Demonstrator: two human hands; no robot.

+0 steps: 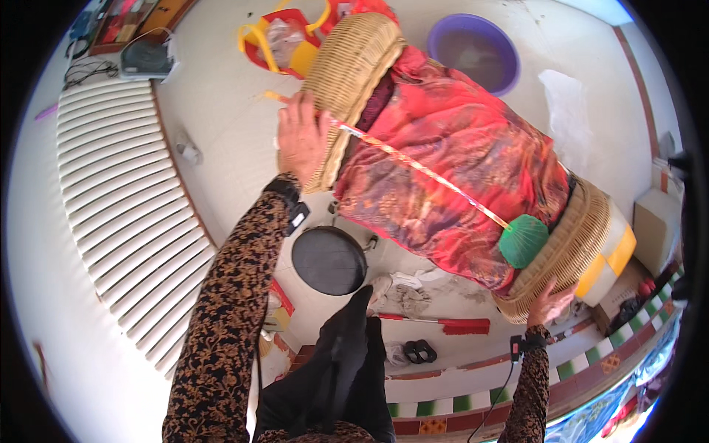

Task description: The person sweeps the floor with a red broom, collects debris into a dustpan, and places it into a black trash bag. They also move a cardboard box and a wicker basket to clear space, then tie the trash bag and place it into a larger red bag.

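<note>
A wicker armchair stands before me, its seat covered by a red patterned cloth. Across the cloth lies a long fly swatter with a green head. My left hand is palm down at the outer side of the left armrest, over the swatter's handle. The handle's yellow end sticks out past my fingers, and their undersides are hidden. At the other armrest, my right hand grips the outer wicker edge near its front end.
Beyond the chair is a purple basin; a red and yellow bag sits beside the left armrest. A round black stool is by my legs. A red brush and black shoes lie on the floor. To the left is a white slatted surface.
</note>
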